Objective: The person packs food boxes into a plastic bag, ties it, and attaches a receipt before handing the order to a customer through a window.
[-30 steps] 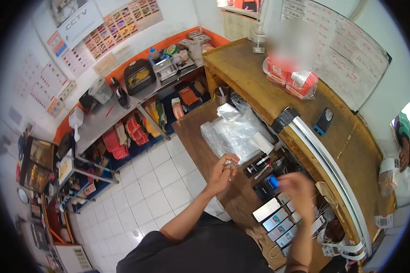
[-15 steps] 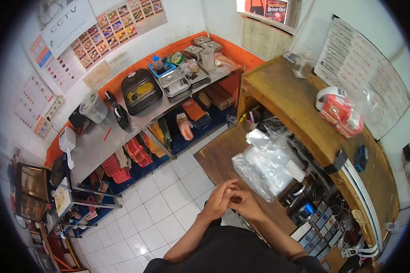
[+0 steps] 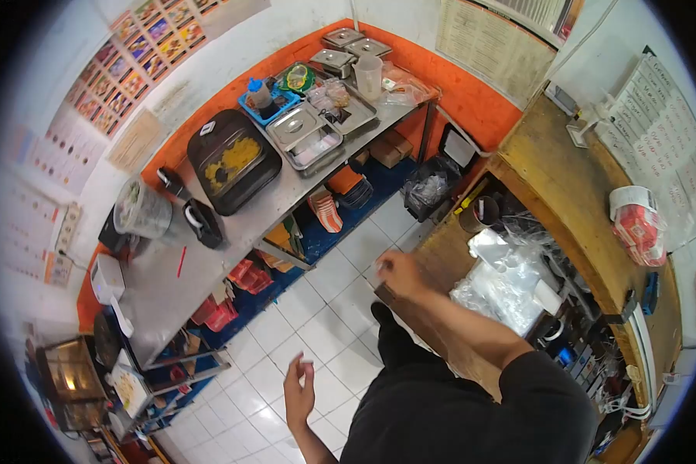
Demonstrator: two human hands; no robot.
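Note:
Over the white floor tiles hangs my left hand, its fingers apart and nothing between them. Farther forward, my right hand is raised above the near corner of the brown wooden desk. Its fingers are curled in, slightly blurred, and I see nothing in them. Clear plastic bags lie in a pile on the desk, right of that hand and apart from it.
Along the wall runs a steel counter bearing a black pan with yellow food and steel trays. Folded red cartons fill the shelf below. A black bin stands in the far corner. The raised wooden counter curves at right.
My hands were together in front of me and are now apart, the left lower and leftward, the right forward. My view has shifted toward the steel counter, and the bin shows now.

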